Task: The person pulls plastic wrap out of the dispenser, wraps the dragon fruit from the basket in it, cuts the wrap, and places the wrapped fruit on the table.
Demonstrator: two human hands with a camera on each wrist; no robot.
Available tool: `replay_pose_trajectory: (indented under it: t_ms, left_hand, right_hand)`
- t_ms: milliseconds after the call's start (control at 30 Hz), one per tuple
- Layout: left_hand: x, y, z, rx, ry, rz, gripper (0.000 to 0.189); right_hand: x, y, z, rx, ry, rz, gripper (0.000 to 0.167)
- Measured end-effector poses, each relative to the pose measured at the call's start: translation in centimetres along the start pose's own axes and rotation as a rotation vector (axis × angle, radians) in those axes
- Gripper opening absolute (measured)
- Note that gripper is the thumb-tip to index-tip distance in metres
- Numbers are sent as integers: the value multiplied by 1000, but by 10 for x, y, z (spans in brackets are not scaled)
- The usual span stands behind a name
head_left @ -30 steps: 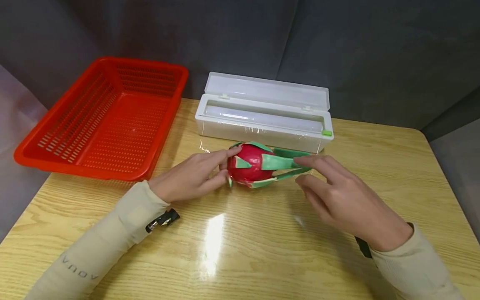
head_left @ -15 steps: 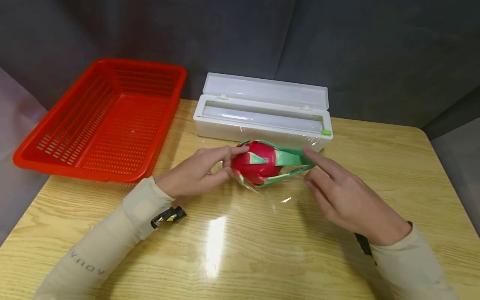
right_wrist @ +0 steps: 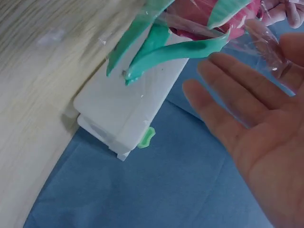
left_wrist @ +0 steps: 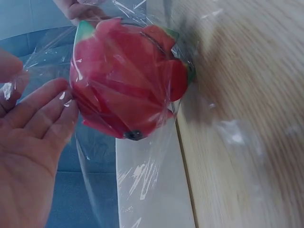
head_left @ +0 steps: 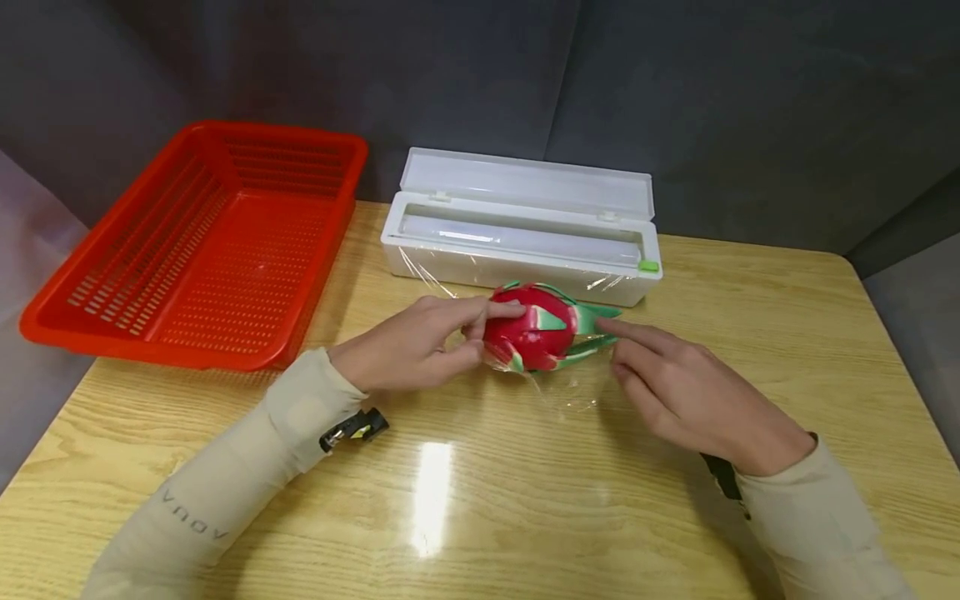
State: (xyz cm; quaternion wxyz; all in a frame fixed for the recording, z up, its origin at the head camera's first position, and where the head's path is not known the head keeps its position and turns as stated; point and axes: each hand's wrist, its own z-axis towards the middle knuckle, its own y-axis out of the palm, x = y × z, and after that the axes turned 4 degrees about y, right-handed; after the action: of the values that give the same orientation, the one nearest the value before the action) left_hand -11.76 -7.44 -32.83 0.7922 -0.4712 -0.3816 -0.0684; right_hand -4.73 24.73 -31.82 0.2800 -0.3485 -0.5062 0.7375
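A red dragon fruit [head_left: 534, 329] with green leafy tips lies in front of the white cling film box [head_left: 517, 258]. Clear cling film [left_wrist: 142, 183] covers it and runs back to the box. My left hand [head_left: 420, 342] is at the fruit's left end, its index finger stretched over the red skin and its thumb low beside it. In the left wrist view the other fingers lie straight against the filmed side. My right hand [head_left: 690, 392] points its index finger onto the green leaves. In the right wrist view its lower fingers are nearly straight, just beside a leaf.
A red perforated basket [head_left: 258, 267] stands at the left of the wooden table [head_left: 525, 508]. The box's lid [head_left: 525, 183] is raised at the back, showing the film roll [head_left: 517, 239] inside. A green tab [head_left: 648, 266] sits at its right end.
The dragon fruit has moved right and turned slightly, its leaves now pressed in shorter. My left hand has followed it to the right; my right hand stays near the leaves.
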Motion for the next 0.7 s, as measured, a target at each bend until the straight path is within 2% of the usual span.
replay_pose_trajectory:
  t_ms: [200,400,500,600,700]
  left_hand:
    - [-1,3,7,16,16,-6,8]
    - [-1,5,10,24,37,13,5]
    - [1,4,10,39,44,44,25]
    - [1,3,8,57,45,69,46]
    - [1,1,4,70,52,83,46]
  right_hand:
    - [9,2,-2,-34,32,12,13]
    - [14,3,-3,-103,84,56,11]
    - [17,4,-4,-72,54,53,10]
    - [21,7,-2,-7,-5,26,21]
    - [25,9,-2,25,-39,21,19]
